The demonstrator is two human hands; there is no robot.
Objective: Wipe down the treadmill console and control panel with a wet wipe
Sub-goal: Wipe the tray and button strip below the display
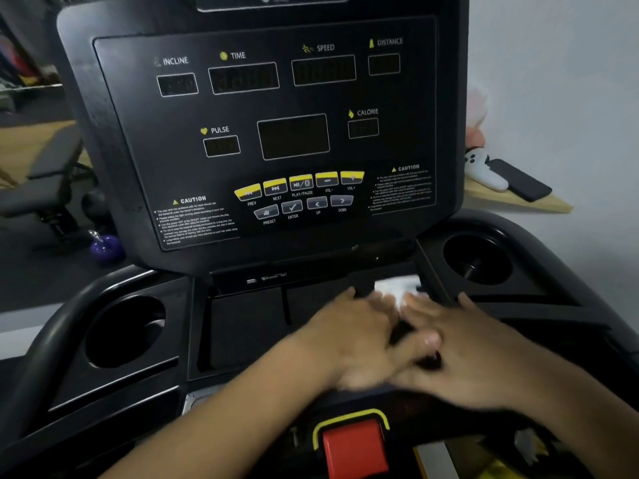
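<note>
The black treadmill console (269, 133) fills the upper view, its displays dark, with yellow and grey buttons (301, 193) low on the control panel. Below it lies a flat black tray (249, 326). A white wet wipe (397, 288) lies on the tray's right end, under my fingertips. My left hand (359, 337) and my right hand (463, 347) lie side by side with fingers stretched flat, pressing on the wipe. Both hands are blurred and most of the wipe is hidden beneath them.
Round cup holders sit at the left (126, 331) and right (477, 259) of the tray. A red safety key (354, 447) with a yellow rim is at the bottom. A wooden shelf (539, 205) at the right holds a dark phone (518, 179). A bench and a purple kettlebell (105, 247) stand at left.
</note>
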